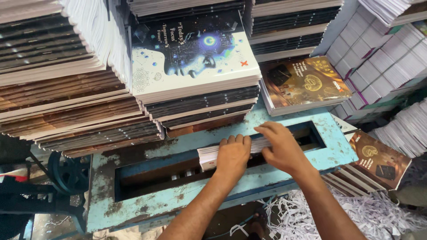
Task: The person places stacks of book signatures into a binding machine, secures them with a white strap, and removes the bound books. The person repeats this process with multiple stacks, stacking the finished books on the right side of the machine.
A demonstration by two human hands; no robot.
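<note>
Both my hands press on a stack of white paper-edged books (205,154) standing in the long slot of a worn blue metal machine table (133,206). My left hand (232,154) curls its fingers over the top of the stack near its left end. My right hand (280,144) lies flat over the stack's right part, fingers pointing left. Most of the stack is hidden under my hands and inside the slot.
Tall piles of bound books rise behind the machine: one topped by a white and dark blue cover (195,53), one by a brown and gold cover (304,82). More brown books (378,158) lie at right. Shredded paper trimmings (356,213) cover the floor. A black wheel (66,173) sits left.
</note>
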